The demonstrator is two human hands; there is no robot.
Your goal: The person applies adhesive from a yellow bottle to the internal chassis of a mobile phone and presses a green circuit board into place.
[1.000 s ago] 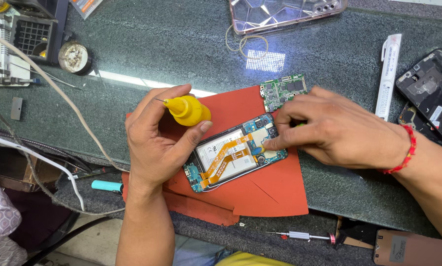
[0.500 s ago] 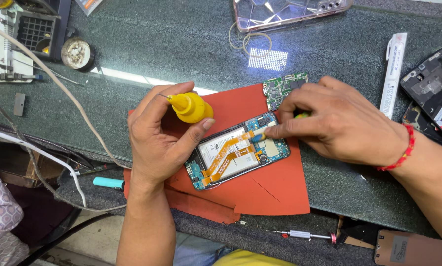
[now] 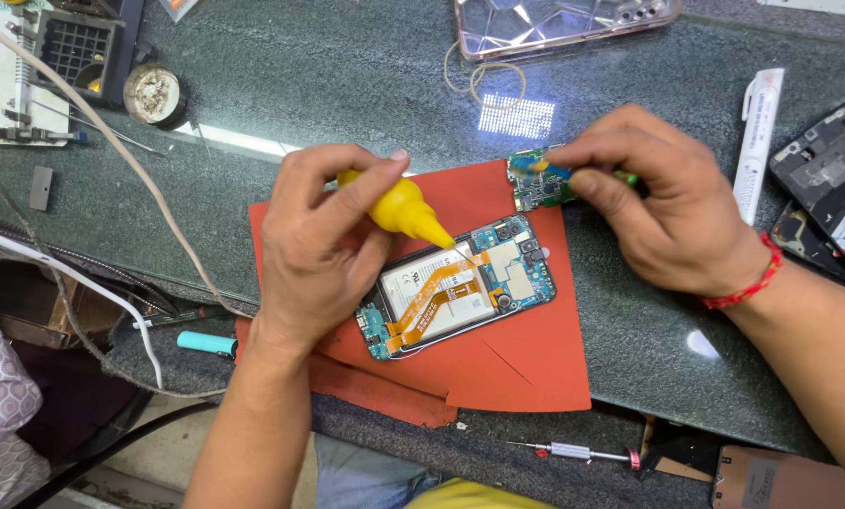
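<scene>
While left hand grips yellow squeeze bottle, needle tip hangs just above opened phone near orange flex cable — light squeeze looks wise, small drop only, tip kept off connectors. Phone lies on red mat, board side up. Right hand pinches closed on thin tool with blue tip, at small green circuit board by mat's upper edge — best held steady, clear of bottle.
</scene>
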